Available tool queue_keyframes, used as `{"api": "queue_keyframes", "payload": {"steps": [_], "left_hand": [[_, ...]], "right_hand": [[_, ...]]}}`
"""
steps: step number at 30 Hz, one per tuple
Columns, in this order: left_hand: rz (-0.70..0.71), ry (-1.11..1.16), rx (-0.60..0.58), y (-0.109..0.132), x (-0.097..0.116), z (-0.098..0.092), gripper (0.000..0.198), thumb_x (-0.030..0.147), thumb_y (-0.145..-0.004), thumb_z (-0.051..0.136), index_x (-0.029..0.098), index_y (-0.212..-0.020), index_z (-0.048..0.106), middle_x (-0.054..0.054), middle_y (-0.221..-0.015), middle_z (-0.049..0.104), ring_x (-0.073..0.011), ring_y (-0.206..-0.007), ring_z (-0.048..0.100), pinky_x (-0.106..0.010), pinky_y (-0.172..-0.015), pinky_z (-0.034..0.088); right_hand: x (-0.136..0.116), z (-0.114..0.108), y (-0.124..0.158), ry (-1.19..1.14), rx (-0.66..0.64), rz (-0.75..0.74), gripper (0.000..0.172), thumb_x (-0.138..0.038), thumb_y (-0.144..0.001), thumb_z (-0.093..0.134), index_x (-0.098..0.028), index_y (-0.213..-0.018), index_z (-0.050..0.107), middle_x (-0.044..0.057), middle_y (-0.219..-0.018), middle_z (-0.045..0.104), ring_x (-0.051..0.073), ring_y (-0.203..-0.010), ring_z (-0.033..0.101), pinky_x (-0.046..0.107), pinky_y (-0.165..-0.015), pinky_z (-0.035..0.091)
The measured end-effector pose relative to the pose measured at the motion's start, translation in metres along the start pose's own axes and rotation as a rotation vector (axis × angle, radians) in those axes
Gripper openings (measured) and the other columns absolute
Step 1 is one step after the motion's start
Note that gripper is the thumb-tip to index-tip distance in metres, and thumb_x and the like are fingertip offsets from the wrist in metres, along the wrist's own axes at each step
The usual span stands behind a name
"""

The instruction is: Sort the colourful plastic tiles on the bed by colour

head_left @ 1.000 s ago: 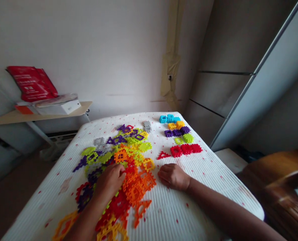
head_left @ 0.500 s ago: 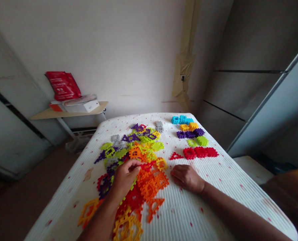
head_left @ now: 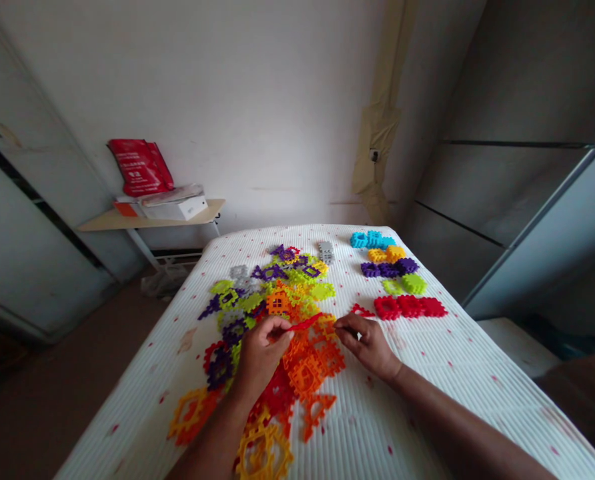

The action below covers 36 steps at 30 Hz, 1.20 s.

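My left hand [head_left: 265, 343] pinches the left end of a thin red piece [head_left: 306, 323], tilted above the orange pieces. To its right, my right hand [head_left: 367, 340] has thumb and fingertips close together beside the red piece's right end; whether something small is between them is hidden. Below lies a mixed pile with orange pieces [head_left: 307, 377], purple pieces [head_left: 271, 272] and green pieces [head_left: 322, 291]. A red triangle [head_left: 361, 311] rests just beyond my right hand, left of the row of red pieces [head_left: 410, 307].
On the white quilted surface [head_left: 377, 427], sorted groups stand at the right: blue [head_left: 372, 240], yellow [head_left: 386, 255], purple [head_left: 390, 268], green [head_left: 413, 284]. Grey pieces [head_left: 325, 251] stand at the back. A side table [head_left: 102, 221] holds a red bag [head_left: 140, 167] and white box [head_left: 177, 207].
My left hand has lifted the red piece off the pile. My right hand has risen from the surface and moved toward it, fingertips now pinched. The view has shifted slightly.
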<state>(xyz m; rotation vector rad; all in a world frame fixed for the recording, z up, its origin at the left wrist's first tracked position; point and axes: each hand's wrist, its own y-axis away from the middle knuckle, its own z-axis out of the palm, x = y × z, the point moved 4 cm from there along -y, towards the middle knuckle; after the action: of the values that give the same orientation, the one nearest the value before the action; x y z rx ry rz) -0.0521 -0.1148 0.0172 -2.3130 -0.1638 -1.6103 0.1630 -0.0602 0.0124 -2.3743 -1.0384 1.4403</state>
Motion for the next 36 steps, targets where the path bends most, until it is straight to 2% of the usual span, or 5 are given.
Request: {"api": "queue_keyframes", "payload": {"steps": [6,11,18,26,36], "left_hand": [[-0.158,0.261,-0.035,0.004,-0.001,0.003,0.019,0.031,-0.065,0.066,0.017,-0.07,0.054,0.005,-0.06,0.051,-0.0083,-0.055,0.043,-0.019,-0.054,0.034],[-0.201,0.395,-0.111,0.008,-0.002,0.012,0.02,0.029,-0.064,0.068,0.017,-0.071,0.054,0.005,-0.064,0.055,-0.0084,-0.059,0.047,-0.019,-0.058,0.037],[-0.122,0.248,-0.197,0.01,0.0,0.016,0.018,0.031,-0.066,0.067,0.017,-0.068,0.056,0.003,-0.064,0.054,-0.01,-0.06,0.047,-0.02,-0.058,0.039],[-0.017,0.231,-0.113,0.011,0.011,0.009,0.032,0.035,-0.071,0.064,0.018,-0.098,0.06,-0.001,-0.08,0.06,-0.0146,-0.076,0.056,-0.025,-0.073,0.045],[-0.022,0.112,-0.238,0.013,0.012,0.014,0.018,0.034,-0.071,0.061,0.017,-0.073,0.064,-0.001,-0.065,0.059,-0.0135,-0.061,0.053,-0.022,-0.057,0.042]], "right_hand": [[0.002,0.009,0.004,-0.095,-0.032,0.122,0.019,-0.032,-0.083,0.052,-0.017,-0.087,0.063,0.005,-0.076,0.065,0.013,-0.064,0.057,0.024,-0.058,0.045],[-0.005,0.023,-0.001,-0.438,0.011,0.26,0.025,-0.039,-0.077,0.061,-0.017,-0.088,0.062,0.002,-0.071,0.061,0.01,-0.057,0.051,0.022,-0.053,0.041],[-0.026,0.029,-0.009,-0.672,0.055,0.353,0.024,-0.039,-0.073,0.065,-0.018,-0.071,0.055,-0.004,-0.057,0.053,0.007,-0.048,0.045,0.019,-0.047,0.037],[-0.022,0.013,-0.009,-0.565,-0.052,0.32,0.017,-0.031,-0.074,0.062,-0.018,-0.071,0.052,-0.005,-0.056,0.051,0.007,-0.045,0.046,0.019,-0.045,0.037],[-0.023,0.006,-0.008,-0.213,-0.178,0.12,0.008,-0.025,-0.079,0.057,-0.017,-0.078,0.059,-0.001,-0.066,0.058,0.008,-0.054,0.049,0.019,-0.05,0.037]]}}
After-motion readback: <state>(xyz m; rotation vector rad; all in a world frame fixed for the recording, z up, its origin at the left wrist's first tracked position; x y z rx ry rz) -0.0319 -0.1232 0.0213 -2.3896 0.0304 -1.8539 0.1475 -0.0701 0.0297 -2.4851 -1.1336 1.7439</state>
